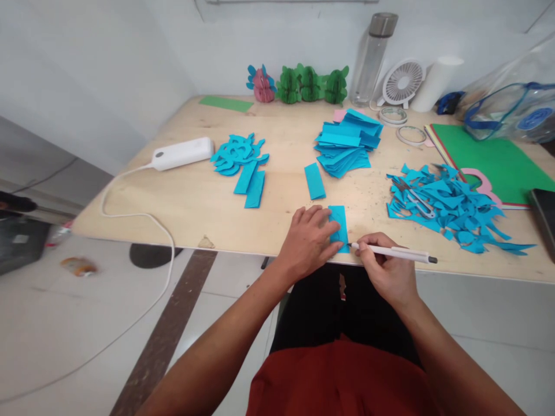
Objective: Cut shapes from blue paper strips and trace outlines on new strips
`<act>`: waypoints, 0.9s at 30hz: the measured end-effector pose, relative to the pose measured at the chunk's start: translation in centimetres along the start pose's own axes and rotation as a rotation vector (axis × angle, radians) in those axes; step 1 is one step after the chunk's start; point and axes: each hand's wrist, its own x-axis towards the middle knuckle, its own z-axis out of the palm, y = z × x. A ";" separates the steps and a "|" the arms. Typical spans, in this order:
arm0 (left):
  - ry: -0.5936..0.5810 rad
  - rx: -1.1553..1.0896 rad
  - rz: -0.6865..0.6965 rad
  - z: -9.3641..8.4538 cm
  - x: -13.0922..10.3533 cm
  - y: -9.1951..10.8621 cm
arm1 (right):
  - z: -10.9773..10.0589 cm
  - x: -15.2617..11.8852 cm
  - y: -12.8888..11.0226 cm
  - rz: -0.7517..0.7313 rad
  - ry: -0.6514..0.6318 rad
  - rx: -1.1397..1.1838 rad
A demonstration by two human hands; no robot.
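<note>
A small blue paper rectangle (340, 227) lies at the table's front edge, with faint curved pen lines on it. My left hand (307, 242) rests on its left part, fingers spread. In my right hand (387, 267) is a white pen (401, 252), whose dark tip points at the paper's lower right side. Another blue rectangle (314, 181) lies just beyond. Behind it is a thick stack of folded blue paper (349, 141). Cut blue shapes (238, 153) form a pile to the left, with two folded blue strips beside them.
Blue scraps (451, 208) with scissors among them cover the right side, near a green sheet (498, 164). A white power bank (182, 153) with a cable lies left. Along the back stand paper figures (310, 84), a bottle (373, 60) and a fan (403, 82).
</note>
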 end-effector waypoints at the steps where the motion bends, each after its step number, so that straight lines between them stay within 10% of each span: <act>1: -0.001 0.001 0.000 0.0 0.0 0.0 | 0.0 0.0 0.0 0.007 0.001 0.002; 27: -0.020 -0.014 -0.022 0.0 0.0 0.1 | 0.3 0.1 -0.2 -0.010 0.049 -0.061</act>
